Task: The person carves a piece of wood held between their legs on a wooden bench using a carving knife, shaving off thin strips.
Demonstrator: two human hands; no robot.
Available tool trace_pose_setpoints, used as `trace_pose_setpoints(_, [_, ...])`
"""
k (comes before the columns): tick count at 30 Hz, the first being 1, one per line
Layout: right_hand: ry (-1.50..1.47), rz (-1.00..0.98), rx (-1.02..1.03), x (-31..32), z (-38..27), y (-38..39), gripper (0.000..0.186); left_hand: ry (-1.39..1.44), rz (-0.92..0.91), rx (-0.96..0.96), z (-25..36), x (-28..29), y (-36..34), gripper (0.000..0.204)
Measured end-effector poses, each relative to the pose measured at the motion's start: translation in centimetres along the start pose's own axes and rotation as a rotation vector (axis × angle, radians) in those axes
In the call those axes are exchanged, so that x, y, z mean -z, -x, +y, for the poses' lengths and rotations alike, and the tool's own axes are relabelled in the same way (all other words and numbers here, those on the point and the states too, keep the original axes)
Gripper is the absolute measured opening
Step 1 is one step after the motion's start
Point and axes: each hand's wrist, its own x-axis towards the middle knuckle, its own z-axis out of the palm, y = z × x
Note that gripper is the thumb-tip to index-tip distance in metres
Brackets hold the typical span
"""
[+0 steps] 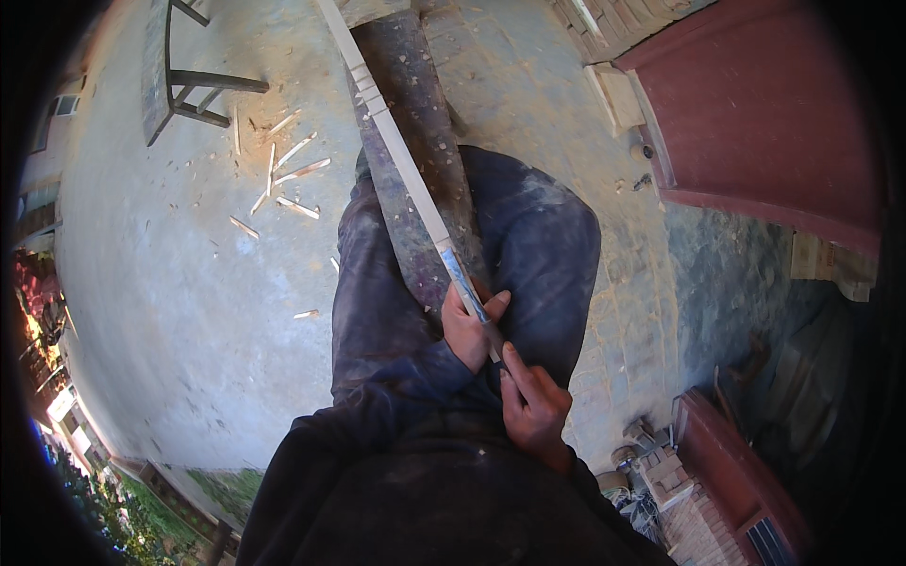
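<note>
A long, pale wooden strip with several crosswise notches slants from the far edge down toward my body, over a dark, worn narrow bench between my legs. My left hand is wrapped round its near end, thumb up, beside a blue-and-white patterned section. Just below, my right hand is closed at a dark, narrow piece at the end, its index finger stretched along it. Whether that piece is a tool or part of the strip, I cannot make out.
Wood slivers lie scattered on the concrete floor at the left. Another wooden bench stands at the far left. A dark red panel is at the far right, and a red box-like piece sits near bricks at the lower right.
</note>
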Motion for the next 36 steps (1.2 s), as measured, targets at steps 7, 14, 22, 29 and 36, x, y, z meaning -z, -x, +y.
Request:
trace_pose_setpoints(7, [0.011,0.001,-0.01,0.2,-0.6,-1.5,0.05,0.031,0.02,-0.003,0.1,-0.4,-0.2,0.027])
trace_pose_setpoints(14, [0.081,0.033,0.012,2.5,-0.7,0.1,0.052,0.136,0.057,-0.031,0.3,-1.3,0.0,0.025])
trace_pose_setpoints(22, [0.125,-0.005,0.07,1.9,-0.5,0.3,0.051,0.059,0.047,0.009,0.2,-0.6,0.0,0.028])
trace_pose_setpoints(29, [0.126,-0.001,0.075,1.6,-0.5,0.2,0.05,0.063,0.052,0.005,0.3,-0.7,0.0,0.029])
trace_pose_setpoints(36, [0.114,-0.003,0.071,1.6,-0.6,0.2,0.05,0.091,0.014,0.072,0.1,-0.1,-0.1,0.03])
